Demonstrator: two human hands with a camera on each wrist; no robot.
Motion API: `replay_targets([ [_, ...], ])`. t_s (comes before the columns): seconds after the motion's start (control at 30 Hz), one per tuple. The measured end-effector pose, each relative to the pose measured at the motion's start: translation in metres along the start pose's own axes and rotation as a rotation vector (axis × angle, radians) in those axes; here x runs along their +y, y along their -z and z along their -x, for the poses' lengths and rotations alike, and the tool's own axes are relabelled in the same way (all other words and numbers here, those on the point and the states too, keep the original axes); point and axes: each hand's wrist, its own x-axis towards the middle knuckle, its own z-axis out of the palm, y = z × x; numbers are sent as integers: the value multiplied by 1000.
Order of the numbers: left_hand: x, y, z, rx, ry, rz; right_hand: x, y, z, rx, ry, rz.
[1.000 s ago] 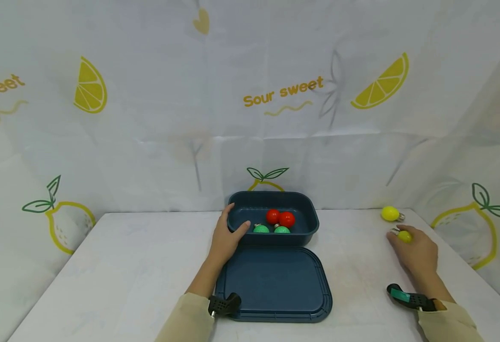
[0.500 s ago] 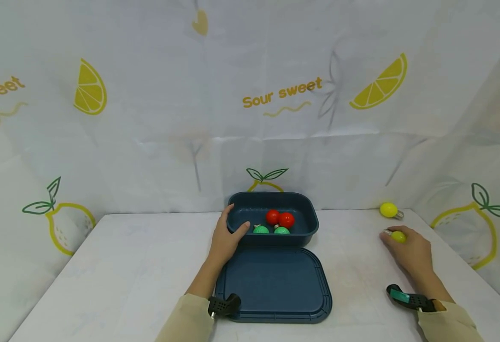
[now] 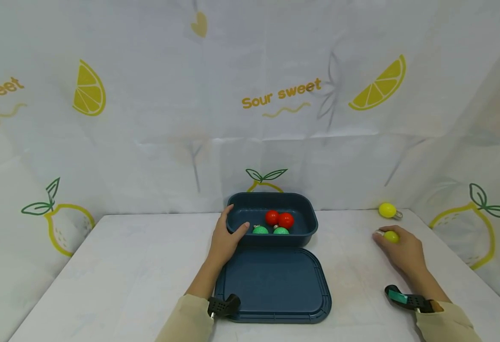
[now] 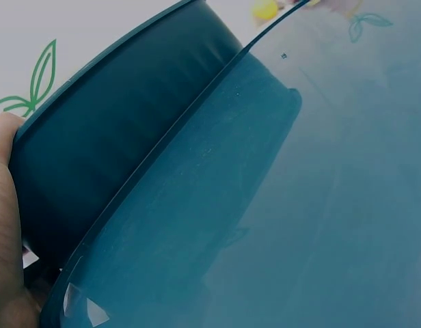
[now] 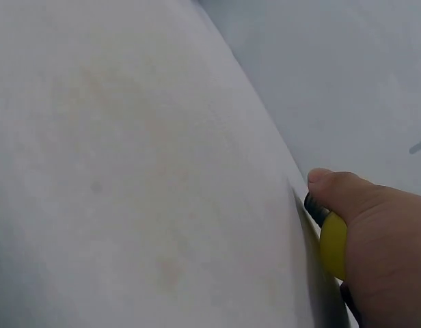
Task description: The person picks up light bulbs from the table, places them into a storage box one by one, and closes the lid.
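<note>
My left hand [image 3: 225, 241] holds the front left corner of a dark blue rectangular box [image 3: 305, 236], its thumb at the front rim and its fingers along the left end. In the left wrist view, the thumb [image 4: 2, 205] lies against the outer wall. Inside the box are two red balls or bulbs [image 3: 286, 220] and two green bulbs [image 3: 260, 230] with metallic caps. Over at the right, low above the table, my right hand [image 3: 407, 251] grips a yellow light bulb [image 3: 391, 237] with its silver base pointing left; the right wrist view shows the same bulb [image 5: 333, 246] partly covered by the hand.
A dark blue lid [image 3: 275, 285] lies flat in front of the box. Another yellow light bulb [image 3: 387, 210] lies at the table's back right. Behind the white table [image 3: 117, 275] hangs a white cloth [image 3: 147, 156] printed with lemons.
My right hand has moved to the left with the yellow light bulb, away from the other one. The left hand and the box have stayed in place.
</note>
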Motion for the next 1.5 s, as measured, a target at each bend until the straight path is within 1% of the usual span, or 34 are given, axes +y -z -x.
replay_targets([
  [0.2, 1, 0, 1, -3, 6, -1, -10, -4, 6, 11, 10, -13],
  [0.43, 0, -1, 0, 9, 1, -1, -23, -11, 11, 1, -4, -28],
  [0.57, -1, -1, 0, 5, -7, -5, -30, -15, 14, 13, -7, -66],
  [0.73, -2, 0, 0, 5, -4, 2, -38, -22, 15, 24, 18, -101],
  [0.9, 1, 0, 1, -8, 9, 5, -43, -26, 15, 58, 10, -114],
  [1.1, 3, 0, 1, -2, 12, 6, -49, -29, 15, 92, -4, -143],
  [1.23, 4, 0, 2, -5, 12, 7, -56, -31, 18, 110, -27, -171],
  [1.4, 3, 0, 2, -6, 6, 10, -64, -32, 20, 131, -100, -255],
  [1.5, 2, 0, 1, -7, 4, 3, -67, -35, 20, 143, -130, -306],
])
